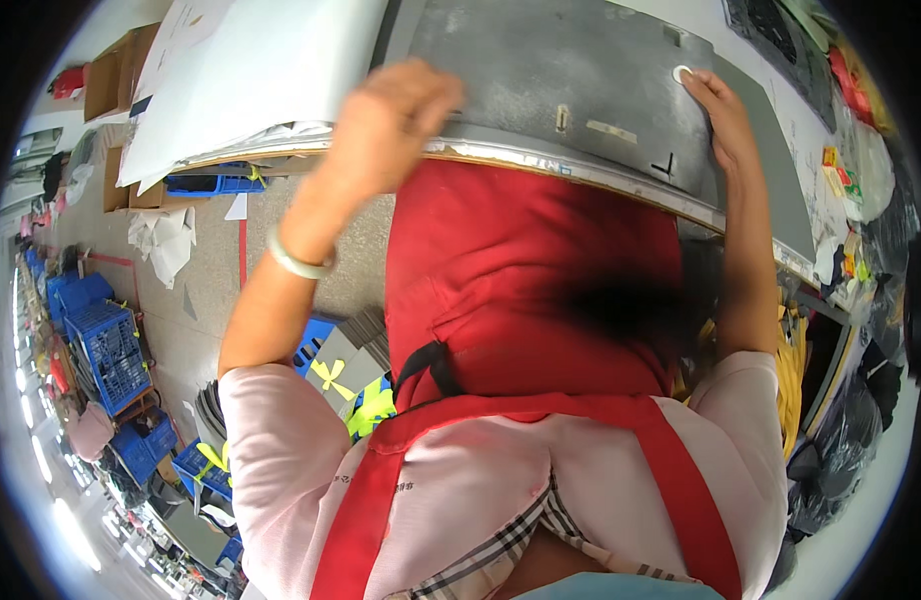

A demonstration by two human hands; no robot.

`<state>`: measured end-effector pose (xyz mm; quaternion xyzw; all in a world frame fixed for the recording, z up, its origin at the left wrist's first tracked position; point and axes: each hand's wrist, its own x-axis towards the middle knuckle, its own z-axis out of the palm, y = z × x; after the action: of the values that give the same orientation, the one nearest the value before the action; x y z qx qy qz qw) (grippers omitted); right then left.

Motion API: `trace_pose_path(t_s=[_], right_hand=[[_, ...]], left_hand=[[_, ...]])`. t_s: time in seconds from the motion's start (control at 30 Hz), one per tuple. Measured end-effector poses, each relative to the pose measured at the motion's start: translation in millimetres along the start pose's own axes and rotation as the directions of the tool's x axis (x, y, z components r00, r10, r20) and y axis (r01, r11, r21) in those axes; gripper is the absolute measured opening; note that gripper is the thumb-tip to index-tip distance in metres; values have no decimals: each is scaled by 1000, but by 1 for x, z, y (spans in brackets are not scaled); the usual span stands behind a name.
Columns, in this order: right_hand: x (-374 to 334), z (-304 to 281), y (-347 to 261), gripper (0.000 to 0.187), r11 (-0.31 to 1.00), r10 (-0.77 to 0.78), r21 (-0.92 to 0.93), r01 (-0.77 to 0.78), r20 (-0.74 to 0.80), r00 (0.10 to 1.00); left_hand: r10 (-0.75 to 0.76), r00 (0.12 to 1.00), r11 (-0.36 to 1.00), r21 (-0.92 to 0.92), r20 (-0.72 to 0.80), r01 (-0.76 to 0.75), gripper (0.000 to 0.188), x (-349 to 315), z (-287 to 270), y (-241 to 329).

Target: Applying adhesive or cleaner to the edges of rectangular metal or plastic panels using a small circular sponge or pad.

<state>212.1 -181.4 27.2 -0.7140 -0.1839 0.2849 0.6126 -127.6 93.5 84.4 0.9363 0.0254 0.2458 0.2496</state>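
A dark grey flat board [541, 70], with slots, light strips and a black corner mark, lies on the worktable in front of me. At its far right, my right hand [719, 105] pinches a small white round disc [683, 75] against the board's surface. My left hand [396, 120] is above the board's near left part, blurred by motion, with its fingers curled in. Whatever those fingers may hold is hidden. Large white sheets [256, 75] lie left of the board, next to my left hand.
The table's near edge [541, 160] runs just before my red apron [521, 280]. Plastic bags [856, 430] and yellow cloth [793, 370] are at the right. Blue crates [111, 345] and a cardboard box [121, 75] stand at the left. Grey pieces [356, 350] are stacked beside me.
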Motion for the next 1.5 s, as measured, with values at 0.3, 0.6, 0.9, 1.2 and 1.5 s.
trace_pose_path(t_s=[0.3,0.6,0.9,1.2,1.5], right_hand=[[7,-24,9,28,852,-148,-516,92,-68,987],[13,-33,17,29,851,-147,-512,119,-15,989],[8,-30,13,30,815,-194,-563,139,-39,980],[9,-8,9,29,756,-273,-635,159,-85,958],[9,-9,7,32,654,-405,-706,272,-23,914]], left_hand=[[-115,968,990,100,223,95,28,-5,45,12],[-102,989,994,47,110,97,20,-15,56,12],[-58,994,998,31,90,55,18,-14,58,11],[-65,995,996,69,78,59,17,-17,56,10],[-89,991,994,77,97,82,18,-15,58,13]])
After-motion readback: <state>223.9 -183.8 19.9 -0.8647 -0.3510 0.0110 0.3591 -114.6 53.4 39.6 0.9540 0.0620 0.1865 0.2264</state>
